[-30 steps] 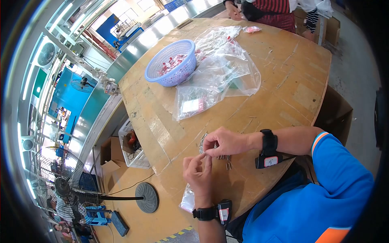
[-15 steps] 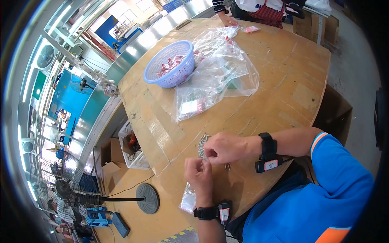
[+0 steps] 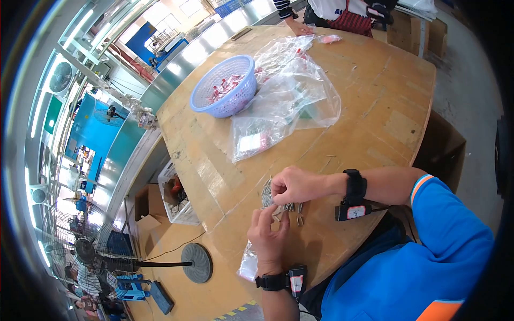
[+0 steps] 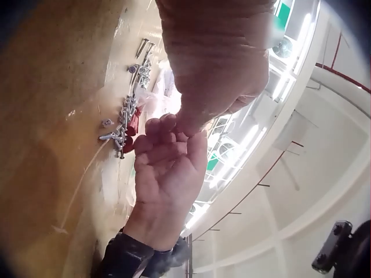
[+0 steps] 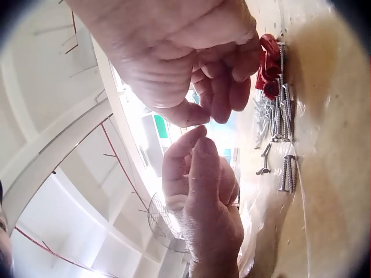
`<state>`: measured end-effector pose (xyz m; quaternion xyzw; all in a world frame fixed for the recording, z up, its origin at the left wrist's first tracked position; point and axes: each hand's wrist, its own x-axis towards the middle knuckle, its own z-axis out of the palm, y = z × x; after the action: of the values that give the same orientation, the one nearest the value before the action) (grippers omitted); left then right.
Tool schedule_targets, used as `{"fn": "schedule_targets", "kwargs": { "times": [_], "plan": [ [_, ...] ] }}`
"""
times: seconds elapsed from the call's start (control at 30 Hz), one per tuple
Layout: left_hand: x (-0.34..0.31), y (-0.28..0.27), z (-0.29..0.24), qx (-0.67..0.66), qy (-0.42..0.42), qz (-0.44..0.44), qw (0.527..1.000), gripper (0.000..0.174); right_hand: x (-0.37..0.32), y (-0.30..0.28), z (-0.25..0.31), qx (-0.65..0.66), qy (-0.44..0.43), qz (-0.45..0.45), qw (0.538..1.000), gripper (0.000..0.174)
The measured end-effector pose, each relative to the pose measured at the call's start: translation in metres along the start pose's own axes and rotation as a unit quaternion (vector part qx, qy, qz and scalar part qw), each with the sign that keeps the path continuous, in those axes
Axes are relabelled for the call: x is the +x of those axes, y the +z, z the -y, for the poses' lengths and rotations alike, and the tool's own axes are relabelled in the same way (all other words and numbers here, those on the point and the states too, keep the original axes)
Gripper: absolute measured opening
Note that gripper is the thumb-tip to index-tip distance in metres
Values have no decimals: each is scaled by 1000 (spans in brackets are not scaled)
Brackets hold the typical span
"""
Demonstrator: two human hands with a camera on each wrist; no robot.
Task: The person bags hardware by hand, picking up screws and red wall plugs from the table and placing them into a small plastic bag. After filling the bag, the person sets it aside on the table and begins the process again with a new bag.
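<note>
Silver screws lie in a small pile beneath the hands, with red plugs [image 5: 269, 72] beside the screws [image 5: 282, 113] in the right wrist view. My left hand [image 3: 266, 235] is raised at the pile's near side, thumb and forefinger apart in the head view. Coming in from the right, my right hand [image 3: 302, 186] has bent fingers, its tips meeting or nearly meeting the left fingertips. Whether something small is between them cannot be made out. The left wrist view shows my right hand [image 4: 168, 179] palm on, beyond my left hand [image 4: 217, 63].
A blue basket [image 3: 249, 85] of red-and-white packets stands farther up the table [image 3: 375, 107], beside clear plastic bags [image 3: 300, 99]. A small clear bag [image 3: 248, 263] lies by my left wrist. Another person's hand [image 3: 301, 29] rests at the far edge. A fan stands lower left.
My left thumb and forefinger have spread apart since half a second ago. My right hand has shifted slightly up. The other person at the far edge has moved left since one second ago.
</note>
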<state>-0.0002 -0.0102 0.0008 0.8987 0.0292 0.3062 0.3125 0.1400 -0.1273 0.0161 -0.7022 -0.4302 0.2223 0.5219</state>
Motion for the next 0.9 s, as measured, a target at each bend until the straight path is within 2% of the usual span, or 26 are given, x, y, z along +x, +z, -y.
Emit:
{"fn": "schedule_targets", "kwargs": {
  "times": [0.1,0.2,0.27,0.43,0.53,0.57,0.6,0.63,0.73,0.83,0.9],
  "plan": [
    [4,-2,-5,47,-4,-25,999,22,1,1,-2,9,1,16,1000,22],
    [0,-3,2,40,-5,1,999,16,2,5,-5,1,-9,23,1000,21],
    [0,-3,2,21,-11,-7,1000,14,0,2,4,4,29,32,999,19],
    [-1,-2,3,-69,-56,-33,995,10,0,5,5,127,80,51,987,15],
    [-3,0,7,-137,-91,-40,985,9,-1,2,14,38,42,40,998,11],
    [0,-3,5,-154,-92,-42,983,9,0,5,51,63,17,28,997,11],
    [0,-3,7,-171,-94,-43,980,10,-1,7,64,90,-4,17,996,12],
    [-4,0,12,-205,-117,-21,972,10,-3,6,26,114,-22,4,993,13],
    [-5,6,15,-347,-164,33,923,9,1,4,10,101,-109,84,985,16],
    [-5,5,6,-431,-191,70,879,7,-3,-1,15,177,-20,156,971,18],
    [-6,4,8,-466,-201,66,859,9,-1,-4,14,173,-15,171,970,17]
  ]
}}
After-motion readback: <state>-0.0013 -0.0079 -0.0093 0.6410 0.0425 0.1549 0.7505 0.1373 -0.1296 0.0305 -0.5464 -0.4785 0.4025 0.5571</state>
